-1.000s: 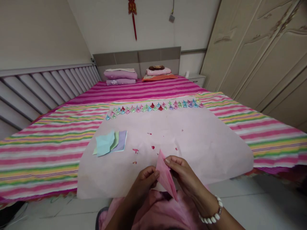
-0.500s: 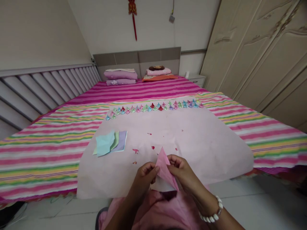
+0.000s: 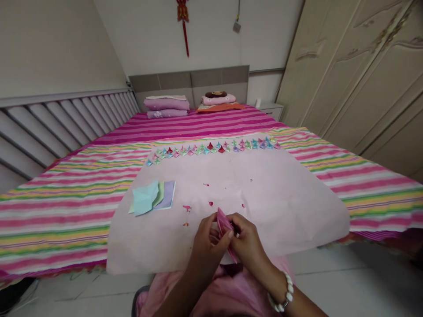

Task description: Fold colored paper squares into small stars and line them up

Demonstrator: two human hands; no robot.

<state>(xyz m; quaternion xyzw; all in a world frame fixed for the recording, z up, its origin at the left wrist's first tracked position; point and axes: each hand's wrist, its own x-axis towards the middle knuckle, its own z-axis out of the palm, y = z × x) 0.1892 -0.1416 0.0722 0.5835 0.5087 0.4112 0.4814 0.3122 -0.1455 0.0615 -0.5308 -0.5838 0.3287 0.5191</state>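
A striped bedspread [image 3: 49, 207] in pink, yellow and green covers the bed, and a large pale pink sheet [image 3: 284, 198], thin and matte, lies flat over it as a smooth working surface. On the left part of that sheet is a loose stack of pastel paper squares [image 3: 152, 197], blue on top, fanned so that each colour shows. Along the sheet's far edge runs a row of small folded paper pieces [image 3: 211, 149], pointed and many-coloured, set side by side. Small red scraps [image 3: 187, 208] dot the sheet's near middle.

Just above the sheet's near edge, the left hand [image 3: 206, 242] has its grip closed on a folded pink paper [image 3: 224, 225], a narrow, creased, pointed piece. The right hand [image 3: 248, 241], with a white bead bracelet [image 3: 280, 298] on its wrist, pinches the piece from the other side. The two opposed grips appear to keep the layers pressed together.
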